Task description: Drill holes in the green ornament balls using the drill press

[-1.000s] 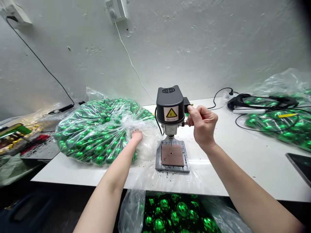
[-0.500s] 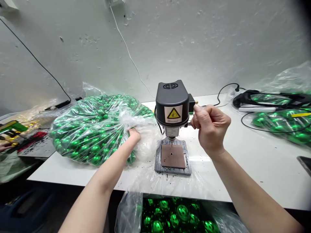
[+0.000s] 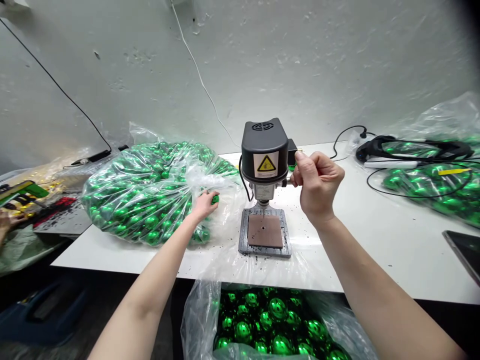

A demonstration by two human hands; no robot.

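Left hand (image 3: 205, 204): part-closed, fingers curled round a green ball (image 3: 215, 199) at the mouth of the big clear bag (image 3: 138, 200). Ball shows at the fingertips; how much the palm covers, cannot tell.

Right hand (image 3: 318, 187): closed in a fist, thumb uppermost, gripping the side handle (image 3: 289, 181) of a small black drill press (image 3: 265, 145). Handle mostly hidden by the fingers.

Press upright, mid-table, yellow warning triangle on its front. Thin bit above a brown square pad (image 3: 265, 232) with a dark hole; pad on a grey base plate (image 3: 243, 245). Dark crumbs scattered on and around the plate.

Surface: white table (image 3: 375, 250), glossy. Big bag at left, packed with shiny green balls. At right, another bag of green balls (image 3: 431, 187), black cables and a yellow strip on top; dark tablet (image 3: 465, 250) at the far right-hand edge. Below the near edge, an open bag of green balls (image 3: 277, 307).

Room: pale, pitted wall (image 3: 281, 60), a white cord (image 3: 198, 75) and a black cord (image 3: 56, 85) hanging against it. Far left, another person's hand (image 3: 8, 220) beside gold balls and red bits. Low left, something blue (image 3: 41, 320), in shadow
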